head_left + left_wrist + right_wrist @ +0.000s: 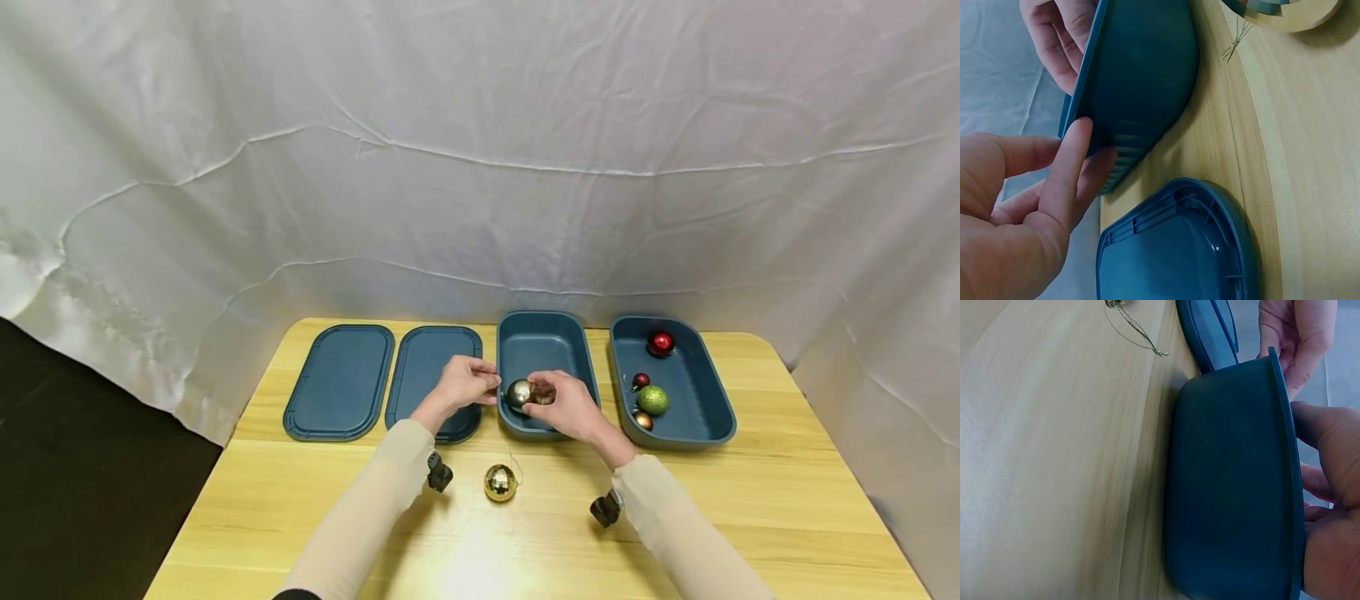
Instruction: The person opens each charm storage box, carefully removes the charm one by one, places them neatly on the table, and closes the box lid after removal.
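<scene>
Nearest the camera are two pale sleeves, left sleeve [360,517] and right sleeve [686,533], each with a black wrist device, the left device [440,472] and the right device [604,508]. At the grip, the right hand [566,404] has its thumb and fingers curled, pinching a champagne-coloured metallic bauble [518,395] inside the near-left part of a blue rounded box [543,350]. A brown item [542,393] shows among those fingers, largely covered; it cannot be identified. Just left of the bauble, the left hand [461,383] pinches the box's left rim, thumb to the inner side and fingers against the outer wall. The lower part of the bauble is not visible in either wrist view, so contact with the box floor cannot be determined. Nearer the wearer than the grip, a shiny gold bauble [499,483] with a twisted cord loop [1135,327] rests on the wood-grain tabletop [285,517]. Left of the grip, a blue lid [435,354] lies partly beneath the left hand's outline; a second lid [339,383] lies just beyond it. Right of the grip, a second blue box [697,392] contains a red bauble [661,343] at its far end, and nearer, a small dark-red bauble [641,381], a green glittered bauble [652,400] and a small copper-gold bauble [643,421]. Behind everything hangs white cloth [480,208].
</scene>
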A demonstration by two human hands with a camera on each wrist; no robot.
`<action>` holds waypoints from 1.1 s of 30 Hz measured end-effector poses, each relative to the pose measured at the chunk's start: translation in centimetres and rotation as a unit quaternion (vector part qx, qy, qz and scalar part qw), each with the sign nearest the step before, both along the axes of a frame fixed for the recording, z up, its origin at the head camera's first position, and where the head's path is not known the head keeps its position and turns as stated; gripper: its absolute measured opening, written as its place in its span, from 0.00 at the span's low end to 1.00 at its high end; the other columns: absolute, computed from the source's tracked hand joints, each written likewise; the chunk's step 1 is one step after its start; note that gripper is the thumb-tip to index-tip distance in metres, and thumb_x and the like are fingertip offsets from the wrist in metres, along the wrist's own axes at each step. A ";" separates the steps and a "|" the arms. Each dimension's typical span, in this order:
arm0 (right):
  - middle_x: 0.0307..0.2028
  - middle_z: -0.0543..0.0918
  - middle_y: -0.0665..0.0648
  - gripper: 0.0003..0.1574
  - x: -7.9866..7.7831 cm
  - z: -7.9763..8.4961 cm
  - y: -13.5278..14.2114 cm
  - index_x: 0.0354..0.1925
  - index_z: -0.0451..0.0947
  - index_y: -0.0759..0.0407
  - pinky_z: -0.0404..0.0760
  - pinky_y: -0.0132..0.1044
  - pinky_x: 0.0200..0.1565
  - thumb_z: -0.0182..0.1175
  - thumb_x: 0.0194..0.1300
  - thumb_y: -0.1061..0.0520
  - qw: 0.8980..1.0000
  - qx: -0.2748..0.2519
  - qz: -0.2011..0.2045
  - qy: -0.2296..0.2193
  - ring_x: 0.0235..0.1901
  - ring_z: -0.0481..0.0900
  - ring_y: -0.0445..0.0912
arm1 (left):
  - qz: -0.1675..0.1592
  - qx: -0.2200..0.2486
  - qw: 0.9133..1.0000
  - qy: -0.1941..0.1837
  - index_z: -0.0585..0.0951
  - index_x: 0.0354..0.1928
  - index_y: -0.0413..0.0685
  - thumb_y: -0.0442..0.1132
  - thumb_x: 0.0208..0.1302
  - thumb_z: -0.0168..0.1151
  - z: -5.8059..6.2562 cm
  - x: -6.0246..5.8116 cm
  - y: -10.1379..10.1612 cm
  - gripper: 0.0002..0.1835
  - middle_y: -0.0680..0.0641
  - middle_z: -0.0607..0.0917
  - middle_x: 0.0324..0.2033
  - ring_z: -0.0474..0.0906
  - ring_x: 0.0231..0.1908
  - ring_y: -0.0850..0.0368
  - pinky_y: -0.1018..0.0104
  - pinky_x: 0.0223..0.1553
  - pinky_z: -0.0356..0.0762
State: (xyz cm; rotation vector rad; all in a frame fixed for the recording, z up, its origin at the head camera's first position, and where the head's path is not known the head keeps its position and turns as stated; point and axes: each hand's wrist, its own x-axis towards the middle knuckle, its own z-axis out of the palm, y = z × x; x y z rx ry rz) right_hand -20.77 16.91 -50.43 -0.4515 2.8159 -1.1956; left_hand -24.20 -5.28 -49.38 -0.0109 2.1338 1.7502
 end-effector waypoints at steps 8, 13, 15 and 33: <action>0.50 0.84 0.61 0.32 -0.3 -0.2 -0.3 0.63 0.81 0.61 0.88 0.47 0.48 0.77 0.63 0.56 0.999 0.018 -0.024 -0.011 0.45 0.85 0.51 | -0.006 0.003 1.000 0.004 0.80 0.66 0.33 0.33 0.73 0.66 -0.1 0.0 0.0 0.22 0.35 0.88 0.54 0.91 0.34 0.54 0.56 0.46 0.92; 0.51 0.84 0.61 0.32 -0.6 -0.4 -0.5 0.63 0.81 0.60 0.88 0.49 0.51 0.77 0.63 0.54 0.999 0.020 -0.037 -0.021 0.48 0.85 0.53 | -0.003 0.000 1.000 0.006 0.80 0.66 0.32 0.32 0.73 0.66 -0.1 0.1 0.0 0.22 0.35 0.88 0.54 0.91 0.33 0.57 0.57 0.45 0.93; 0.51 0.84 0.61 0.32 -0.6 -0.4 -0.6 0.63 0.81 0.60 0.88 0.50 0.52 0.77 0.63 0.54 0.999 0.019 -0.042 -0.020 0.50 0.85 0.53 | -0.001 0.000 1.000 0.006 0.80 0.66 0.33 0.32 0.73 0.66 -0.1 0.0 0.0 0.22 0.35 0.88 0.53 0.90 0.32 0.58 0.59 0.44 0.93; 0.47 0.85 0.59 0.29 0.1 0.2 -0.6 0.60 0.83 0.61 0.89 0.46 0.48 0.77 0.62 0.56 0.999 0.012 -0.040 0.017 0.45 0.85 0.50 | 0.000 0.000 1.000 0.003 0.80 0.65 0.33 0.32 0.74 0.66 -0.5 -0.1 -0.1 0.21 0.35 0.89 0.52 0.92 0.34 0.54 0.61 0.42 0.93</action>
